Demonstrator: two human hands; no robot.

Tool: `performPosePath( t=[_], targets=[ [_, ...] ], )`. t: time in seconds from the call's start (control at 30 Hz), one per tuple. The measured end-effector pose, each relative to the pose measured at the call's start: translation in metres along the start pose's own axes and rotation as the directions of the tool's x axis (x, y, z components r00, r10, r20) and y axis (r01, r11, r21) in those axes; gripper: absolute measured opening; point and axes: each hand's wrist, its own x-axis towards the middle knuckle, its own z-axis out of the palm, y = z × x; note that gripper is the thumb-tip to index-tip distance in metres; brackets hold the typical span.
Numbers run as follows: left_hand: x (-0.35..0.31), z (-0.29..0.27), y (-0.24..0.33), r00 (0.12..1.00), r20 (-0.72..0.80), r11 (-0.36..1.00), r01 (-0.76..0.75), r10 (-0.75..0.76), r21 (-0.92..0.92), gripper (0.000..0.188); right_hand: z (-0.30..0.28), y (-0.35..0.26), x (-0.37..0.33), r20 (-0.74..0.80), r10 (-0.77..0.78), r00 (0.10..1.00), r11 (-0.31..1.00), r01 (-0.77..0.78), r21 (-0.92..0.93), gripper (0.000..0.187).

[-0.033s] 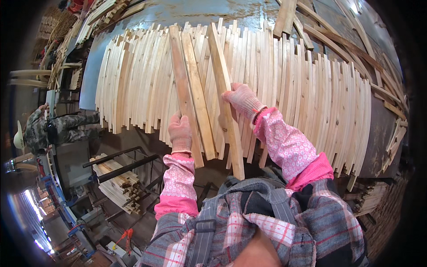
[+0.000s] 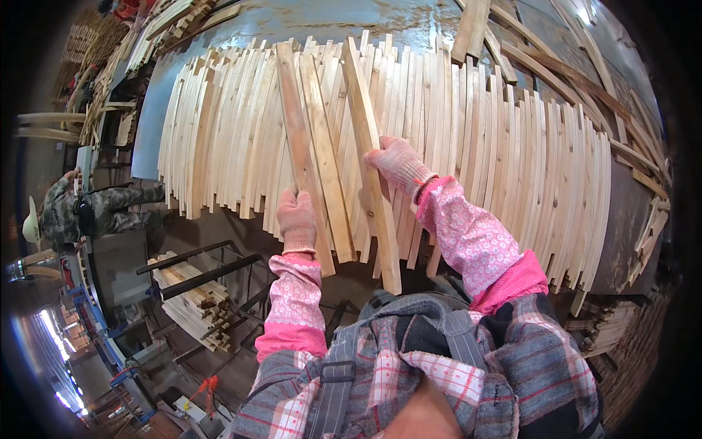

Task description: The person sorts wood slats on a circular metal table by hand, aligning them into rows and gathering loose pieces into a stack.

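My left hand (image 2: 297, 222), in a pale pink glove, is closed around the lower part of a reddish-brown wooden strip (image 2: 294, 124). My gloved right hand (image 2: 398, 161) grips a second, lighter wooden strip (image 2: 359, 95) by its edge, thumb on the near face; the fingers behind it are partly hidden. Between these two, a third wooden strip (image 2: 326, 161) lies slanted with no hand on it. All three rest over a wide row of pale wooden strips (image 2: 241, 132) set side by side, their ends uneven. Pink flowered sleeves cover both my forearms.
The row lies on a blue-grey table (image 2: 150, 146). Loose boards (image 2: 570, 80) are heaped at the far right. Below left, a metal rack (image 2: 212, 278) stands beside stacked strips (image 2: 194, 307). A person in camouflage (image 2: 95, 212) works at the left by a machine.
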Motion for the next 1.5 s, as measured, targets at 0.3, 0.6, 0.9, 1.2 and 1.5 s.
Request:
performPosePath(
  t=[0.3,0.6,0.9,1.2,1.5],
  targets=[
    [-0.054,0.027,0.046,0.980,0.123,0.718,-0.199,0.157,0.667,0.069,0.026,0.000,0.024,-0.028,0.031,0.999,0.998,-0.032,-0.059,0.039],
    [-0.045,0.057,0.085,0.978,0.170,0.591,-0.067,-0.121,0.804,0.100,0.020,0.014,0.031,-0.013,0.012,1.000,0.997,-0.011,0.077,0.033],
    [-0.028,-0.003,0.045,0.883,0.460,0.786,0.346,-0.089,-0.512,0.038,0.017,-0.025,0.004,-0.071,0.047,0.996,0.991,-0.055,-0.125,0.040],
    [-0.021,0.001,0.030,0.831,0.552,0.766,0.398,-0.067,-0.505,0.023,0.057,-0.030,0.044,0.043,-0.120,0.992,0.929,0.127,-0.348,0.068],
    [-0.016,0.006,0.061,0.721,0.680,0.823,0.464,-0.134,-0.330,0.029,0.048,-0.009,0.066,0.076,-0.171,0.982,0.979,0.178,-0.101,0.046]
  ],
)
